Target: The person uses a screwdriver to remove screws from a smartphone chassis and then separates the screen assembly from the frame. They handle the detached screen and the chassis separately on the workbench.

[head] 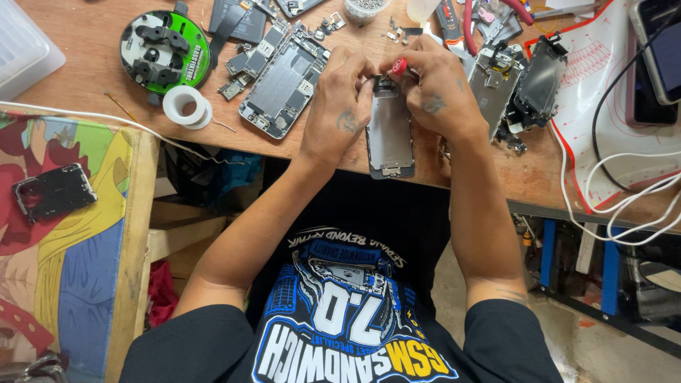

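At the near edge of the wooden surface: both hands meet over a phone screen panel lying face down, its long side running away from the person.
Left hand: curled narrow, fingertips pressed to the top end of the screen panel; whether it pinches some small part there cannot be told.
Right hand: closed around a red-capped tool, its tip hidden by the fingers at the panel's top end.
Screen panel: silver-grey back plate up, bottom end reaching the surface's near edge, between the two wrists.
Just left of the hands: an opened phone body with its boards bare, tilted on the surface.
Further left: a roll of white tape, and beyond it a round green and black fixture.
Right of the hands: another stripped phone frame beside a black display part, near a white mat with red lines.
Far right: white cables looping off the edge.
Low left: a black frame piece on a colourful cloth.
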